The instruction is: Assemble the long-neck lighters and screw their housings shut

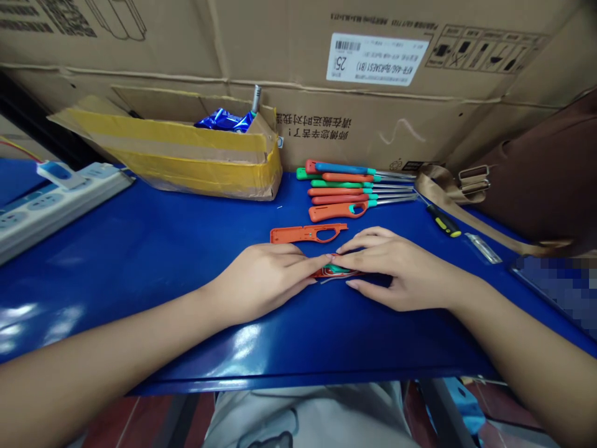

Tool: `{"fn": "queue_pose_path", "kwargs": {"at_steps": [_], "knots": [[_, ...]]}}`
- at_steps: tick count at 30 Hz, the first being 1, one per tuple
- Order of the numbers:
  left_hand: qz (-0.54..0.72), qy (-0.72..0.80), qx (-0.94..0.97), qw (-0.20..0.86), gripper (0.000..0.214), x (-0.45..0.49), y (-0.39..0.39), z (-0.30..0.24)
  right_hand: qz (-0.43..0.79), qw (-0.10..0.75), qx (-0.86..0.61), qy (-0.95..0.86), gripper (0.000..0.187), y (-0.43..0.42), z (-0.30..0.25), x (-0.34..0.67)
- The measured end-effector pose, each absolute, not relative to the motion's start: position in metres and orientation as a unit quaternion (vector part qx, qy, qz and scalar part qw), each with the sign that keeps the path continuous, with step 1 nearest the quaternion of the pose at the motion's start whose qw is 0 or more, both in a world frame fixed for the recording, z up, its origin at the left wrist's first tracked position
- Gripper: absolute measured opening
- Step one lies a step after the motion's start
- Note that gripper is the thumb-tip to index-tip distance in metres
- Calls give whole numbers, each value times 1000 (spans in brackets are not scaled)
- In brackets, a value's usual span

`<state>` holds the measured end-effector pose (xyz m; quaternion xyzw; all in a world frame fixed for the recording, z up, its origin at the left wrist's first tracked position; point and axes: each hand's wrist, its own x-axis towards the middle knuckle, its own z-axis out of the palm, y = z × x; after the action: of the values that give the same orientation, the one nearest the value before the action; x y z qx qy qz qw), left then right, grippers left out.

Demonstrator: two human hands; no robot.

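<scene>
My left hand (pixel 268 277) and my right hand (pixel 396 267) meet at the middle of the blue table (pixel 153 261). Both press their fingers down on a red and green lighter part (pixel 336 271), mostly hidden beneath them. The fingers lie close together over it. Just beyond my hands lies an orange lighter shell half (pixel 308 234), flat on the table. Farther back sits a row of several finished long-nosed lighters (pixel 347 190) in orange, green and blue, metal tips pointing right.
A taped cardboard box (pixel 186 158) with blue foil inside stands at the back left. A white power strip (pixel 51 199) lies at the left edge. A yellow-handled screwdriver (pixel 443 221) and a brown bag (pixel 545 180) sit at the right. Large cartons form the back wall.
</scene>
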<state>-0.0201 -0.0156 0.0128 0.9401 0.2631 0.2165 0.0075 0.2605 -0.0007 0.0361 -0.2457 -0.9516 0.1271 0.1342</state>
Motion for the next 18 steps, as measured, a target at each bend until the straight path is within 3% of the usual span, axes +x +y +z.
{"fn": "queue_pose_path", "kwargs": {"at_steps": [11,18], "knots": [[148,233,960,-48,40,-21,-15,24,136,181,-222,-948,36,-1,36,261],[189,244,951,-5,41,-24,-15,19,128,173,-224,-950,33,-1,37,262]]}}
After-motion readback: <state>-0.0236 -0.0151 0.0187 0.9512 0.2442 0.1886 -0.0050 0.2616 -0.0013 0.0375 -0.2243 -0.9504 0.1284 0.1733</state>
